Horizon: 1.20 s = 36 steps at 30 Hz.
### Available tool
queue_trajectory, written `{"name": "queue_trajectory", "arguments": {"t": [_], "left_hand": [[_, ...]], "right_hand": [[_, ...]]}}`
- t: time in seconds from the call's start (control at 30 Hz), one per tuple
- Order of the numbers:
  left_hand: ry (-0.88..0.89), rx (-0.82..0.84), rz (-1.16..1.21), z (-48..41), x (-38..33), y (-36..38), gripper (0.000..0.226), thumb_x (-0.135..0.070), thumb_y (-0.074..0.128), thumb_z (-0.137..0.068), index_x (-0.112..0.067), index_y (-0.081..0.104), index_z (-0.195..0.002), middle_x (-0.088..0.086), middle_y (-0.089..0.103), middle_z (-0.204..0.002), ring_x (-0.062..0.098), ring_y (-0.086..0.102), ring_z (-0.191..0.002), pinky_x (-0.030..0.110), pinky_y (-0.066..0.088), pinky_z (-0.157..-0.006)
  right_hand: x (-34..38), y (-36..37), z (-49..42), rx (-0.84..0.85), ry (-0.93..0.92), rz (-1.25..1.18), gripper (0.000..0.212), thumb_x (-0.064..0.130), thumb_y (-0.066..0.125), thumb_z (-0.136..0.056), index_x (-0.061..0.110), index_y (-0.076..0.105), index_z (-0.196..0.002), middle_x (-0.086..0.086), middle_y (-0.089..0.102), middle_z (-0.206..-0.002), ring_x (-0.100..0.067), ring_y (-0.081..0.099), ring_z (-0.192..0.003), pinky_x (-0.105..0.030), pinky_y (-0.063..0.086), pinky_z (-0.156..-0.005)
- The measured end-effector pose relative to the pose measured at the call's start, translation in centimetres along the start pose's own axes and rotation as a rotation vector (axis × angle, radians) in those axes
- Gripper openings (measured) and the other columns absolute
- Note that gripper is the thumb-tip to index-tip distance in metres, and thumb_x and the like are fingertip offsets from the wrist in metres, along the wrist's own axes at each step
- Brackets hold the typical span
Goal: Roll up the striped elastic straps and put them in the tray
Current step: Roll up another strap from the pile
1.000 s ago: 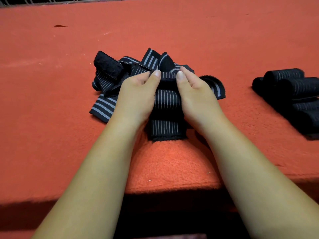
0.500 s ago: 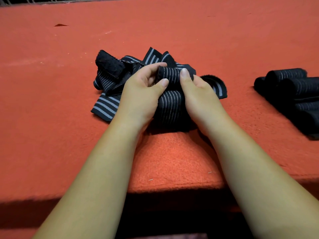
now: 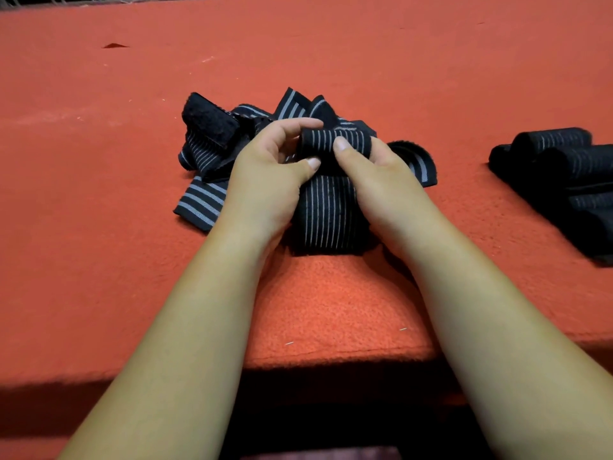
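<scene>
Bigger now than a moment ago, the roll (image 3: 335,142) sits above the red cloth (image 3: 99,227) with my left hand (image 3: 265,174) and right hand (image 3: 381,180) curled round it, its flat tail (image 3: 326,217) and a loose pile (image 3: 205,134) yet to do, finished rolls (image 3: 560,151) at my right.

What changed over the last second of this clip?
The left hand and right hand have rolled the far end of the striped strap into a small roll, gripping it throughout. The loose pile behind and the finished rolls at right stayed put.
</scene>
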<state>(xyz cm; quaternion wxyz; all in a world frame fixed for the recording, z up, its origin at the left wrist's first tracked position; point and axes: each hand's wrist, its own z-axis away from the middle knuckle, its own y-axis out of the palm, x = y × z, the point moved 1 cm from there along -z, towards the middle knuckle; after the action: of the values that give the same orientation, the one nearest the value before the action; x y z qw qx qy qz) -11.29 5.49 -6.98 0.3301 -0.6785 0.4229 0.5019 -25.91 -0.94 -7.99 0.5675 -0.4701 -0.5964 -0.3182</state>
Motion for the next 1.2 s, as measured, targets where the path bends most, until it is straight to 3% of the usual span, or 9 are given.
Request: {"name": "queue_trajectory", "arguments": {"t": [0.1,0.23,0.4,0.53,0.63,0.77,0.97,1.07,1.2], "left_hand": [[-0.008,0.034,0.007,0.1,-0.2,0.1,0.05,0.016,0.066,-0.09,-0.014,0.076,-0.128,0.009,0.079,-0.119,0.021,0.074,-0.115,0.045,0.058,-0.108],[-0.057,0.057,0.001,0.2,-0.6,0.4,0.045,0.007,0.066,-0.097,-0.01,0.071,-0.138,0.005,0.08,-0.124,0.018,0.074,-0.121,0.047,0.055,-0.113],[0.017,0.109,-0.244,0.5,-1.2,0.8,0.033,-0.017,0.058,-0.105,-0.027,0.078,-0.13,-0.009,0.082,-0.116,0.013,0.076,-0.114,0.05,0.056,-0.109],[0.023,0.135,-0.374,0.6,-1.7,0.9,0.032,-0.024,0.052,-0.111,-0.034,0.077,-0.127,-0.015,0.08,-0.111,0.004,0.073,-0.11,0.038,0.055,-0.107],[0.08,0.062,-0.446,0.7,-1.7,0.9,0.029,-0.02,0.055,-0.11,-0.032,0.079,-0.122,-0.015,0.08,-0.104,0.0,0.072,-0.101,0.027,0.055,-0.095],[0.091,-0.022,-0.385,0.3,-0.8,0.2,0.027,-0.019,0.065,-0.104,-0.03,0.081,-0.124,-0.017,0.081,-0.106,-0.001,0.074,-0.102,0.03,0.058,-0.098],[-0.108,0.045,-0.1,-0.6,-1.0,-0.6,0.037,-0.026,0.073,-0.088,-0.027,0.077,-0.125,0.005,0.082,-0.105,0.019,0.077,-0.096,0.045,0.062,-0.087],[-0.178,0.079,0.09,-0.2,-1.5,-0.4,0.017,-0.025,0.07,-0.101,-0.02,0.075,-0.116,0.007,0.078,-0.099,0.022,0.073,-0.086,0.034,0.057,-0.069],[-0.174,0.041,0.115,0.0,-1.1,-0.3,0.019,-0.026,0.074,-0.102,-0.016,0.073,-0.118,0.012,0.078,-0.107,0.03,0.074,-0.091,0.043,0.055,-0.076]], "right_hand": [[-0.2,0.1,-0.2,-0.078,0.008,-0.001,0.048,0.065,0.058,-0.096,0.032,0.067,-0.129,0.012,0.078,-0.12,-0.006,0.074,-0.112,-0.047,0.056,-0.106],[-0.1,-0.1,-0.2,-0.165,-0.015,-0.036,0.037,0.057,0.06,-0.103,0.029,0.062,-0.126,0.011,0.075,-0.118,-0.005,0.072,-0.111,-0.046,0.057,-0.106],[0.4,-0.4,0.2,-0.153,-0.024,-0.006,0.033,0.057,0.058,-0.105,0.03,0.057,-0.125,0.014,0.073,-0.12,-0.004,0.071,-0.112,-0.046,0.056,-0.106],[0.7,-0.4,0.5,-0.143,-0.023,0.014,0.031,0.057,0.053,-0.108,0.031,0.054,-0.125,0.016,0.072,-0.115,-0.002,0.07,-0.109,-0.043,0.055,-0.105],[0.7,-0.1,0.6,-0.136,-0.028,0.036,0.028,0.056,0.051,-0.109,0.032,0.054,-0.124,0.017,0.071,-0.112,-0.001,0.069,-0.107,-0.041,0.055,-0.105],[0.4,0.0,0.5,-0.109,-0.089,0.045,0.022,0.05,0.053,-0.111,0.03,0.055,-0.121,0.015,0.073,-0.108,-0.003,0.071,-0.103,-0.041,0.056,-0.1],[0.0,-0.3,0.0,-0.045,-0.195,-0.029,0.017,0.038,0.054,-0.11,0.035,0.053,-0.127,0.01,0.067,-0.112,-0.007,0.066,-0.099,-0.047,0.056,-0.099],[0.0,-0.1,0.1,0.007,-0.233,-0.025,0.022,0.032,0.053,-0.112,0.038,0.053,-0.134,0.008,0.066,-0.12,-0.007,0.066,-0.101,-0.048,0.057,-0.099],[0.2,0.3,0.2,0.006,-0.152,-0.053,0.029,0.04,0.054,-0.112,0.044,0.054,-0.141,0.014,0.07,-0.13,-0.006,0.071,-0.117,-0.042,0.057,-0.107]]}}
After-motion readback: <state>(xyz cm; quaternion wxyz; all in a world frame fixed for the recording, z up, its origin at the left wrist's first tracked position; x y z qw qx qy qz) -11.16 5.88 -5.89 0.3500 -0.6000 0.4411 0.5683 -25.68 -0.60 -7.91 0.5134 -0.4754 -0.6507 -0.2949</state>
